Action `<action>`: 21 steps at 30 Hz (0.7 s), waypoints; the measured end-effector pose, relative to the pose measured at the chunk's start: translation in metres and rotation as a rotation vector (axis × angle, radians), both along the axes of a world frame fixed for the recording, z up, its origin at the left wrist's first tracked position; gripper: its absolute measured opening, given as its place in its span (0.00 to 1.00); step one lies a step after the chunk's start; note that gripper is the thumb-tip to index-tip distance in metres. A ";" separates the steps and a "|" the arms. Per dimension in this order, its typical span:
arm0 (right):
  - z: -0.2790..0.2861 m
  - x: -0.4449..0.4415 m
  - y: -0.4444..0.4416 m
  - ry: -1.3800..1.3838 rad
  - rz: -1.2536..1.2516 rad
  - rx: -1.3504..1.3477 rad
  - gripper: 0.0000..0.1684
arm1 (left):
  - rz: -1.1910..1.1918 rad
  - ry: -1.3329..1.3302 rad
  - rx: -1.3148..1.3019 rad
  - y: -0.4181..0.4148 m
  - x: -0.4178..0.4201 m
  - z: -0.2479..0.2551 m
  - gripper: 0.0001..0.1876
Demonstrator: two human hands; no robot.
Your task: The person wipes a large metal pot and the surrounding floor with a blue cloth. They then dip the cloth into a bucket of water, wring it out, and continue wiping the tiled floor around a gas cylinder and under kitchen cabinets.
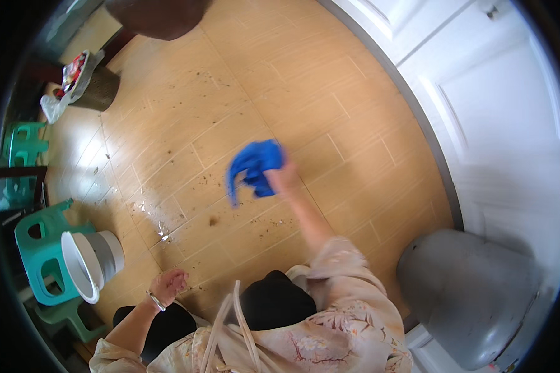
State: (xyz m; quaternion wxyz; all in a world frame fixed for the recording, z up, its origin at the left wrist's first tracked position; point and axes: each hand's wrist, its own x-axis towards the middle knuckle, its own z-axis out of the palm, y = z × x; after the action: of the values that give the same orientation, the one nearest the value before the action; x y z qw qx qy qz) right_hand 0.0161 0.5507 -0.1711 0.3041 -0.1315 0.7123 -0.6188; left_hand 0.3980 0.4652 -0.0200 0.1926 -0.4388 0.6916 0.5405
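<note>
My right hand [284, 179] reaches forward and grips a bunched blue cloth [261, 161]. Both are blurred, and one end of the cloth hangs loose to the left. Beneath is a tan wood-look floor [308, 116], dotted with dark crumbs [213, 220] and small bits of debris. Wet, shiny patches [163, 231] show left of the cloth. My left hand [169, 284], with a silver bracelet [156, 300] at the wrist, is beside my left knee. Its fingers are curled, and nothing shows in them; how far they close is unclear.
A white and grey bucket [111, 252] stands at left beside a green plastic stool [37, 252]. More green stools [25, 144] are behind. A lined waste bin [100, 88] holds rubbish. White panelled doors [485, 102] and a large grey rounded object [462, 289] bound the right side.
</note>
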 end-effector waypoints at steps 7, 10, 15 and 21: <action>-0.053 -0.244 0.144 0.377 -0.599 0.201 0.26 | -0.165 -0.067 -0.232 0.025 0.001 0.040 0.10; -0.059 -0.252 0.116 0.533 -0.598 0.956 0.26 | -0.047 -0.046 -0.174 0.039 -0.005 0.061 0.10; -0.049 -0.168 -0.082 0.890 -0.151 0.833 0.27 | 0.031 -0.023 -0.229 0.059 -0.001 0.076 0.07; -0.051 0.020 -0.204 0.873 0.347 0.331 0.14 | -0.045 0.026 -0.281 0.049 -0.026 0.069 0.07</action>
State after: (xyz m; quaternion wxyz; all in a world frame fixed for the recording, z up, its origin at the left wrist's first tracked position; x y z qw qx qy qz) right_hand 0.0362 0.3466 -0.2222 0.0928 -0.4449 0.8295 -0.3247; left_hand 0.3717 0.5139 0.0486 0.1324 -0.4385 0.7726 0.4396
